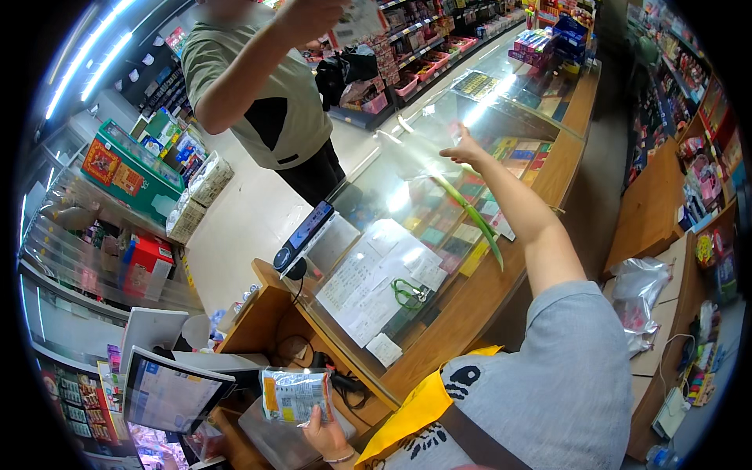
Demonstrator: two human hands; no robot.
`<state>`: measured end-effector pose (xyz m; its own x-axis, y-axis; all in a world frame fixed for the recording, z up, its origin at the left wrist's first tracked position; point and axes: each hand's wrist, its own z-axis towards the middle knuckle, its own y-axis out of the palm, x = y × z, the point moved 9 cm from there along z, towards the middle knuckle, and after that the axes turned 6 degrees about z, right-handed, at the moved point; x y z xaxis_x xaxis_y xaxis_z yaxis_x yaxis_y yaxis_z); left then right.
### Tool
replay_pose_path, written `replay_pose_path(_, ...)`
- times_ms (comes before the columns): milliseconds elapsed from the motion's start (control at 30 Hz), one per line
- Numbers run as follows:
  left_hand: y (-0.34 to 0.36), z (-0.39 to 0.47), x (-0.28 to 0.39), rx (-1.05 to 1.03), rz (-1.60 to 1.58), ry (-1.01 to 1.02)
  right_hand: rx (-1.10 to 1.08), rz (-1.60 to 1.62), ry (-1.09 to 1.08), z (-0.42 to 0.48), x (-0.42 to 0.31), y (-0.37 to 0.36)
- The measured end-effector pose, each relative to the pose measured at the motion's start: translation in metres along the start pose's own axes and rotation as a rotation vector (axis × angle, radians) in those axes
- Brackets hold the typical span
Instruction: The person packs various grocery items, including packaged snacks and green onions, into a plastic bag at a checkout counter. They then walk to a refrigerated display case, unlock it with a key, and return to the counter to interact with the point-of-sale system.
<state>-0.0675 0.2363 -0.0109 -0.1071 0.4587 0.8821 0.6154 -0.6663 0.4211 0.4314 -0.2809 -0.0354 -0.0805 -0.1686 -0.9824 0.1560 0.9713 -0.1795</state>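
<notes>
My left hand point(328, 437) grips a clear-and-orange plastic packet point(296, 395) by its lower right corner, beside the monitor at the lower left. My right hand point(467, 148) is stretched out over the glass-topped counter point(385, 191), with finger and thumb apart. A small pale, pinkish patch shows at its fingertips; whether they grip it is unclear. Just below this hand, long scallions point(464, 205) lie across the glass, their middle blurred by what looks like clear plastic. A person point(258, 94) stands across the counter and raises a hand point(311, 20) with a printed packet point(359, 23).
A monitor point(173, 390) and a small payment device point(302, 235) stand left of the counter. Papers point(370, 276) and a green cord with keys point(409, 294) lie on the glass. Stacked boxes point(534, 47) occupy the far end. A wooden side counter point(646, 211) runs along the right.
</notes>
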Motion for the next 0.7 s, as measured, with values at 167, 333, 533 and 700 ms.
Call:
replay_pose_path(167,0.033,-0.001,-0.007,-0.071,-0.078,-0.055,-0.125,0.099,0.078,0.025,0.009,0.026)
replay_pose_path(333,0.019,-0.010,-0.035,-0.058,-0.190,-0.164,0.803,-0.180,-0.385,0.002,-0.050,-0.074)
replay_pose_path(533,0.062,-0.014,-0.094,-0.297,-0.530,-0.466,0.358,-0.825,-0.542,0.009,0.024,-0.073)
replay_pose_path(700,0.045,-0.006,-0.157,-0.328,-0.403,-0.566,-0.255,-1.057,-0.030,-0.001,0.097,-0.052)
